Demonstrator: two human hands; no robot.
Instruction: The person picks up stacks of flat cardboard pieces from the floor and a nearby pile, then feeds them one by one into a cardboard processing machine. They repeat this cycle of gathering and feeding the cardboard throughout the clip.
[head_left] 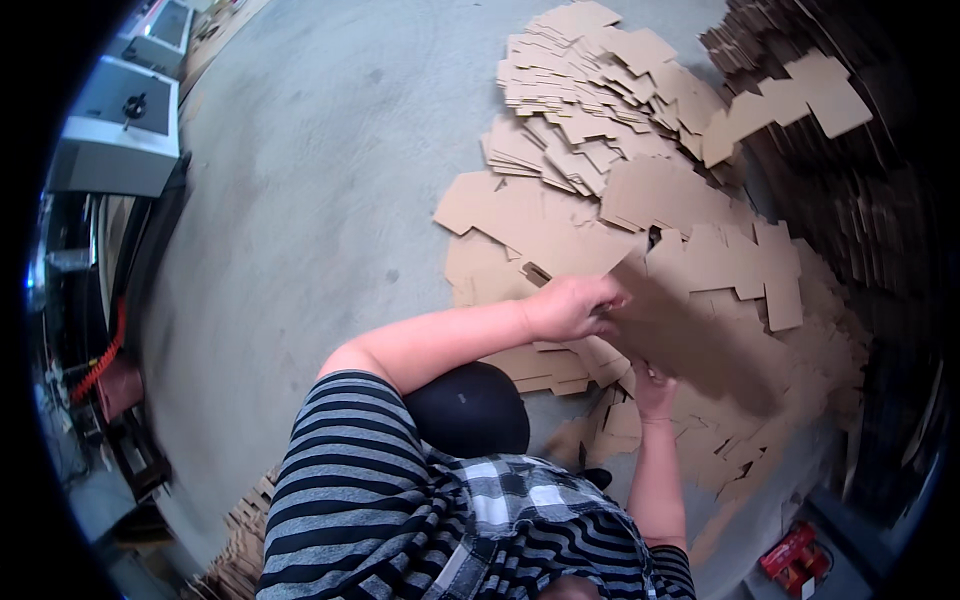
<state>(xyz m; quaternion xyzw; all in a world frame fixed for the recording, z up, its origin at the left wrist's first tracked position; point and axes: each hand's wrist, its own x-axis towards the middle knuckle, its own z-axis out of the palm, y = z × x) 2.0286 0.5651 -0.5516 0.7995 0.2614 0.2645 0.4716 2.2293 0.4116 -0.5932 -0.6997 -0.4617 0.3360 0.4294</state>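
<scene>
A flat brown cardboard piece (700, 345), smeared by motion, is held up in front of me over the pile. My left hand (575, 308) is closed with curled fingers at its near left edge. Below and to the right, my right hand (655, 390) pinches the lower edge of the same piece. Under and beyond both hands spreads a heap of die-cut cardboard blanks (530, 215), overlapping and with notched edges. Part of the heap is hidden behind the held piece.
Taller stacks of cardboard (860, 215) stand in shadow at the right. Grey-white machine housings (120, 130) line the far left. More stacked cardboard (240, 540) lies at the lower left, and a red object (795, 560) at the lower right. Grey concrete floor (300, 170) stretches between.
</scene>
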